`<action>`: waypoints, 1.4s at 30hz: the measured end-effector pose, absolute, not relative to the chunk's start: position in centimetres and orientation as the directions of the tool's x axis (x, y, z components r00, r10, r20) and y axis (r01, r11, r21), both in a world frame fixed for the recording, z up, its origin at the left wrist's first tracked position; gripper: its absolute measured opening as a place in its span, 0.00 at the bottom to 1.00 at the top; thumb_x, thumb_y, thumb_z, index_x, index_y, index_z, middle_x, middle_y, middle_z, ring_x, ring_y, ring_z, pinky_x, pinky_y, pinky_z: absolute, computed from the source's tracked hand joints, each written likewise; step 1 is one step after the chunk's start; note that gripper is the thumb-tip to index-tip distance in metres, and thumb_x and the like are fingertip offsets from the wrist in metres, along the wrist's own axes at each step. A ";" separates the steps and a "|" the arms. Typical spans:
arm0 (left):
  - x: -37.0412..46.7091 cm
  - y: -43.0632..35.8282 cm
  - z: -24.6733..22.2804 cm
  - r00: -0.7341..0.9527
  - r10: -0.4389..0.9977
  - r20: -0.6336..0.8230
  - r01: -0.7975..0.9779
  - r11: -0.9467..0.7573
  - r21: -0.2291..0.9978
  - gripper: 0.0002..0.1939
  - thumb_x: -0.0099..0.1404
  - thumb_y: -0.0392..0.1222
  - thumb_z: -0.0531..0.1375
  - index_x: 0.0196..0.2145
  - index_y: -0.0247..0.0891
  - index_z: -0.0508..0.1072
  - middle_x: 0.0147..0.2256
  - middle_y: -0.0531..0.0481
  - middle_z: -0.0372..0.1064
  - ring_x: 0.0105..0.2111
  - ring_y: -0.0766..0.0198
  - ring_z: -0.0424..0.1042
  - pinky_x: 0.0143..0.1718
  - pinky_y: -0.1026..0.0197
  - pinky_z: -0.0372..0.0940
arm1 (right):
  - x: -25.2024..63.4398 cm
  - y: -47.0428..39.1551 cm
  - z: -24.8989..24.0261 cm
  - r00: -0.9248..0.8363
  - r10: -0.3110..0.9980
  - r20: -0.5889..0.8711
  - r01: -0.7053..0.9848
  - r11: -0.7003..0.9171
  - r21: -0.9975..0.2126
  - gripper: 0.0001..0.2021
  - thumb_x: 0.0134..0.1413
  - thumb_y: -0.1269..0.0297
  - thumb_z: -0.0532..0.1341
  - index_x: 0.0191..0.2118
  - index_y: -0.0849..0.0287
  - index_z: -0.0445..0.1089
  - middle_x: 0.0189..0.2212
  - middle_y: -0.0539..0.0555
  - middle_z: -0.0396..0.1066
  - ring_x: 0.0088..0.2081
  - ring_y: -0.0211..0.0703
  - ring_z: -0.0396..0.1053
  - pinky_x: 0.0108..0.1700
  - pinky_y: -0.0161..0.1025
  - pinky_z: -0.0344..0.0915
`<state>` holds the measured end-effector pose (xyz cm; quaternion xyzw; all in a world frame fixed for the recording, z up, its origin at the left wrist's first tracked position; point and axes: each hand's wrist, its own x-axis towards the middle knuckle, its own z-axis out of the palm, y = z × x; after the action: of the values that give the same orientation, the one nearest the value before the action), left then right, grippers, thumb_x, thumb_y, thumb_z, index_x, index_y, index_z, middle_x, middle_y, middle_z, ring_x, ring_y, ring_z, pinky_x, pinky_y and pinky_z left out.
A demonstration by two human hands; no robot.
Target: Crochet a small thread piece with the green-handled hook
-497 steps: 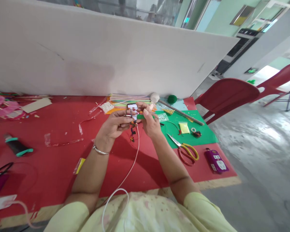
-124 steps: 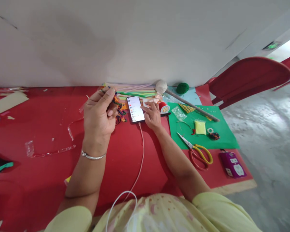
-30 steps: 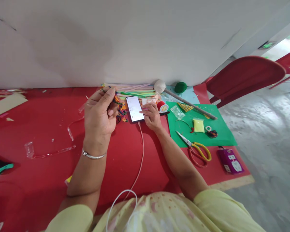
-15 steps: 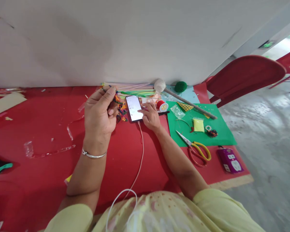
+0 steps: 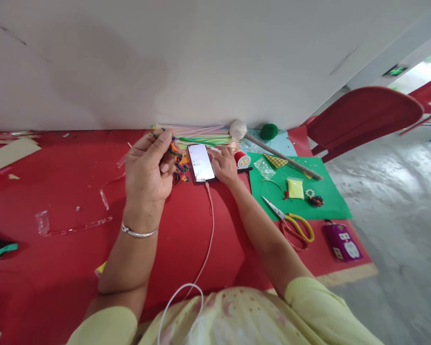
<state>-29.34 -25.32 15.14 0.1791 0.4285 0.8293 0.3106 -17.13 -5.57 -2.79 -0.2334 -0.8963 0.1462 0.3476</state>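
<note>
My left hand (image 5: pixel 149 163) is raised over the red table, thumb and fingers pinched on a multicoloured yarn braid (image 5: pixel 179 165). Its orange, blue and green strands hang down past the fingertips, while the upper end is mostly hidden in my grip. To the right of the braid lies a smartphone (image 5: pixel 202 163) with a bright white screen, a pink cable (image 5: pixel 211 215) plugged into its lower end. My right hand (image 5: pixel 225 165) rests at the phone's right edge, holding nothing, its fingers loosely bent and apart. A spool of red thread (image 5: pixel 242 160) stands just beyond that hand.
Scissors (image 5: pixel 290 223) with red and yellow handles lie partly on a green sheet (image 5: pixel 330 191). On it are a yellow packet (image 5: pixel 295 188) and a grey stick (image 5: pixel 283 155). White (image 5: pixel 238 129) and green yarn balls (image 5: pixel 269 131) sit by the wall. A purple box (image 5: pixel 343 241) is near the right corner.
My right hand has drawn back from over the phone screen to its right edge. The screen content looks different at its lower part. My left hand keeps its pinch on the braid.
</note>
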 end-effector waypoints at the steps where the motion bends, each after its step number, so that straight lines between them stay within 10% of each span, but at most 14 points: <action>1: -29.4 -25.3 15.1 -0.746 0.666 0.031 -0.360 -0.440 0.823 0.09 0.56 0.41 0.75 0.28 0.41 0.78 0.24 0.56 0.73 0.13 0.78 0.52 0.13 0.65 0.42 | -17.8 -4.9 -3.0 -0.656 0.527 0.540 0.329 0.844 -0.424 0.23 0.61 0.72 0.52 0.57 0.55 0.76 0.58 0.60 0.70 0.60 0.58 0.62 0.66 0.59 0.61; 23: -29.9 -25.0 14.9 -0.735 0.677 -0.014 -0.393 -0.410 0.823 0.10 0.56 0.42 0.75 0.29 0.42 0.77 0.21 0.58 0.69 0.13 0.77 0.53 0.12 0.65 0.45 | -20.4 -3.2 -3.1 -0.706 0.564 0.429 0.454 0.825 -0.336 0.20 0.60 0.70 0.54 0.52 0.57 0.79 0.62 0.59 0.68 0.61 0.58 0.63 0.68 0.55 0.56; 42: -29.8 -25.0 14.7 -0.749 0.661 0.052 -0.333 -0.442 0.833 0.07 0.57 0.41 0.73 0.29 0.41 0.80 0.20 0.57 0.66 0.14 0.78 0.51 0.13 0.67 0.44 | -14.5 -8.8 -2.8 -0.636 0.496 0.591 0.171 0.838 -0.519 0.21 0.61 0.73 0.52 0.52 0.55 0.78 0.52 0.59 0.74 0.53 0.54 0.69 0.57 0.56 0.67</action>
<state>-29.84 -25.00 14.70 0.1887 0.4348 0.8278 0.3000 -14.52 -8.80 -2.82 -0.1898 -0.8792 0.2125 0.3818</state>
